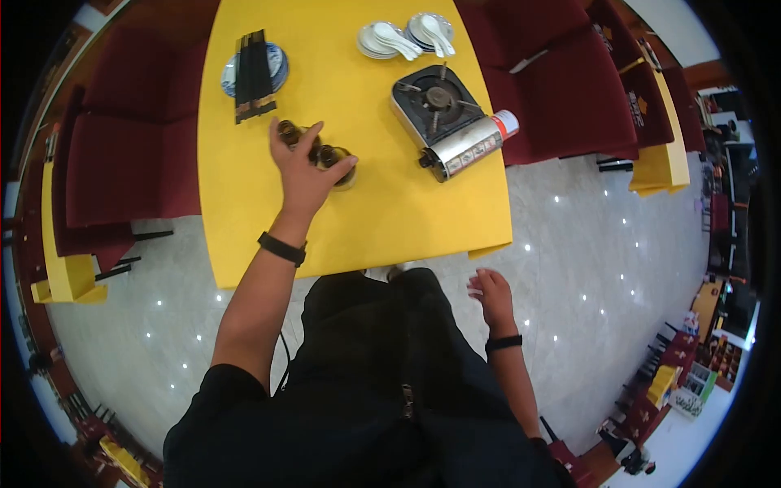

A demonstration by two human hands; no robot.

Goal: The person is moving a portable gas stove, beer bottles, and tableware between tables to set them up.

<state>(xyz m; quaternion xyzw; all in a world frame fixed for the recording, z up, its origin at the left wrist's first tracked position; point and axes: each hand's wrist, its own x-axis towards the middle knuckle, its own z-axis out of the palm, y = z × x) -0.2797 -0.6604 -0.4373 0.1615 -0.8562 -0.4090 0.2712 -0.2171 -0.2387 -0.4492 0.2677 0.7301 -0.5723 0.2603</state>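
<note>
My left hand (303, 175) reaches over the table with its fingers and thumb closed around small dark-brown cups, which look like glass. One cup (288, 130) is near the fingertips and another cup (328, 154) is by the thumb; part of them is hidden under the hand. Just beyond, a bundle of black chopsticks (254, 73) lies across a stack of blue-and-white plates (281, 67). Away from the table, my right hand (493, 294) hangs by my side with loosely bent fingers, holding nothing.
The yellow table (390, 220) carries a portable gas stove (439, 102) with a gas canister (506, 124) at right. Behind it are small white dishes (370, 45) with white spoons (437, 34). Dark-red chairs (561, 98) flank both sides, above a grey tiled floor (561, 236).
</note>
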